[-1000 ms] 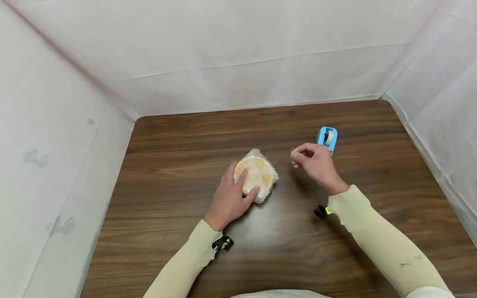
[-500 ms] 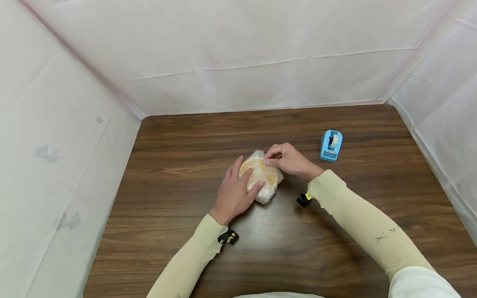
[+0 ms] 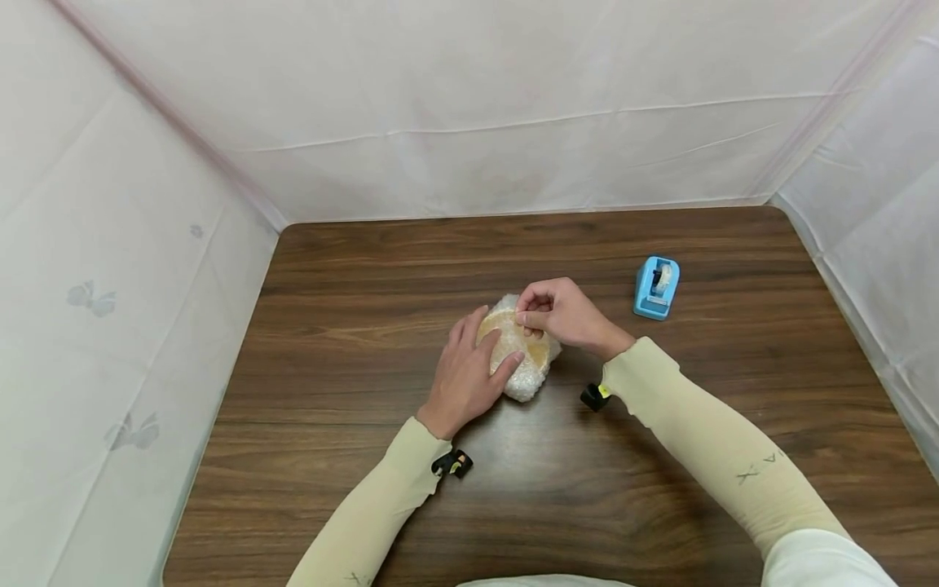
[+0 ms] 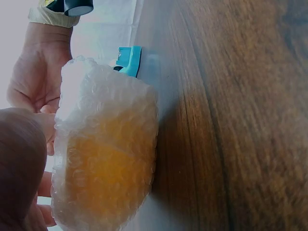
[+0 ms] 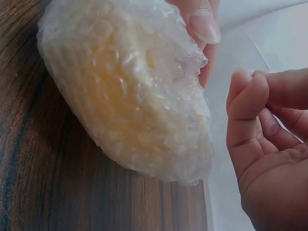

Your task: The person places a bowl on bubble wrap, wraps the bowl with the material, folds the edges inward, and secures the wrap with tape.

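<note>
A bubble-wrapped bundle (image 3: pixel 526 381) sits on the table, with a round yellow item showing through the clear wrap. My left hand (image 3: pixel 458 379) rests on its left side, fingers and thumb spread over the top. Thumb and forefinger of my right hand (image 3: pixel 570 316) pinch together right at the bundle's upper edge, on a small clear piece of tape mostly hidden by the fingertips. From the left wrist view, the wrapped bundle (image 4: pixel 106 159) stands thick on the wood. In the right wrist view the pinching right hand (image 5: pixel 269 139) is beside the crumpled wrap.
A light blue tape dispenser (image 3: pixel 656 289) with a clear roll stands at the back right of the dark wooden table (image 3: pixel 352 326). White sheeting (image 3: pixel 477 106) hangs along the back and both sides.
My right hand has moved left from near the tape dispenser to the top of the bundle, bringing the tape piece. My left hand has stayed on the bundle.
</note>
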`<state>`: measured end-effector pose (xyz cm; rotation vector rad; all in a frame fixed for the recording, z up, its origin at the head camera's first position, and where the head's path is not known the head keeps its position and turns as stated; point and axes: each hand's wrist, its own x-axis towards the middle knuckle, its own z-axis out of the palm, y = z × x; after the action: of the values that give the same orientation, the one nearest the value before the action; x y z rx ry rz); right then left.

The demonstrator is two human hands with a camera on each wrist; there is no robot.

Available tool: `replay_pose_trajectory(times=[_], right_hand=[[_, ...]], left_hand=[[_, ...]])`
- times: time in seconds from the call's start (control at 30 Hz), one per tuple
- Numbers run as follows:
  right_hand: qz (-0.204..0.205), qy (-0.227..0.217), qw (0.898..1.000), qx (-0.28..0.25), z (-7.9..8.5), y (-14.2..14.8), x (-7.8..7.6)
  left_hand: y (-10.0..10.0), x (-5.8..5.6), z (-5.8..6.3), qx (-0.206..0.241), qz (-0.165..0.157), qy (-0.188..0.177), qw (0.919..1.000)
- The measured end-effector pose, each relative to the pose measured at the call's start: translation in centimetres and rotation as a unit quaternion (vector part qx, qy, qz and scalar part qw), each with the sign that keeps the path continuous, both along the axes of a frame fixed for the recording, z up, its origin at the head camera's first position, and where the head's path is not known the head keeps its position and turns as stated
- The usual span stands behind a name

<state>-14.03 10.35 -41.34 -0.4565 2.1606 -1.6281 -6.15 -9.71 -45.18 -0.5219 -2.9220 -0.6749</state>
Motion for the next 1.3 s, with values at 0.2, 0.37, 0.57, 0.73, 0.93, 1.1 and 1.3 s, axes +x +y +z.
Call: replay_pose_trajectory(times=[0.2,0.37,0.57,0.73,0.93,1.1,1.3], right_hand=[[0.002,-0.006,1.000,0.018,0.1,-0.5,-0.2],[0.002,0.009,0.999,0.049,0.2,-0.7,-0.4],[0.030,0.135,0.984,0.113,0.3,-0.4,-0.8],[0.059,0.164,0.975,0.136,0.6,-0.1,-1.3],[0.133,0.179,0.961,0.166,0.7,-0.2,-2.0],[0.214,0.202,0.931,0.215,1.3,-0.8,-2.7],[0.263,0.217,0.891,0.300,2.2,-2.2,-3.0]], left_hand=[[-0.1,-0.1,-0.1,-0.004,-0.005,0.011,0.9999],[0.0,0.0,0.0,-0.005,-0.006,0.022,0.9997],[0.0,0.0,-0.1,-0.006,-0.006,0.030,0.9995],[0.0,-0.1,-0.2,-0.006,-0.004,0.023,0.9997],[0.0,-0.2,-0.1,-0.012,-0.001,0.017,0.9998],[0.0,-0.2,-0.1,-0.012,-0.004,0.022,0.9997],[0.0,-0.2,-0.1,-0.007,-0.006,0.023,0.9997]])
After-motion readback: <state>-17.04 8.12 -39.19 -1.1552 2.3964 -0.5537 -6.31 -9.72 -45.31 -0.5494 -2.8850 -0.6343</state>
